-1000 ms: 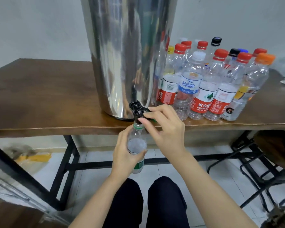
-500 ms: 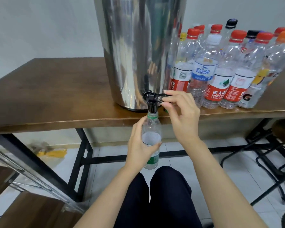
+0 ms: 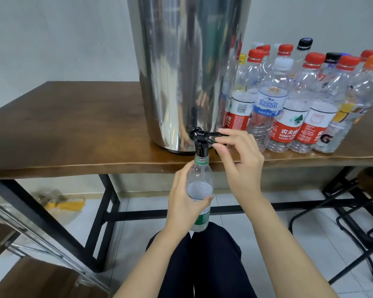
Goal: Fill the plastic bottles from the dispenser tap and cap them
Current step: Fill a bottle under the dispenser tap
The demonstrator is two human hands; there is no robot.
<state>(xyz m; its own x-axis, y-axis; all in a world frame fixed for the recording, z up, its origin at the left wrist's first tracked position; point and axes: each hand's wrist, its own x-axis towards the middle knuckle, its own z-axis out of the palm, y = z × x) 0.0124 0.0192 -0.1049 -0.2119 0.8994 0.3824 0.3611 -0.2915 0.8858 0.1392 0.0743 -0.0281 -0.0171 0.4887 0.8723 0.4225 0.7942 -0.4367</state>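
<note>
From my head view, my left hand (image 3: 184,201) grips the bottle (image 3: 199,191), holding its mouth right under the black tap (image 3: 200,143) of the steel dispenser (image 3: 181,72). My right hand (image 3: 239,166) pinches the tap lever (image 3: 212,135). Capped bottles (image 3: 289,104) stand on the table (image 3: 63,130) beside the dispenser.

1 dispenser (image 3: 181,72), 1 uncapped bottle (image 3: 199,175), roughly 13 capped bottles (image 3: 267,104).

Dispenser (image 3: 181,72) top cut off at upper edge; rear bottles (image 3: 304,46) mostly hidden; floor clutter (image 3: 60,204) blurred.
</note>
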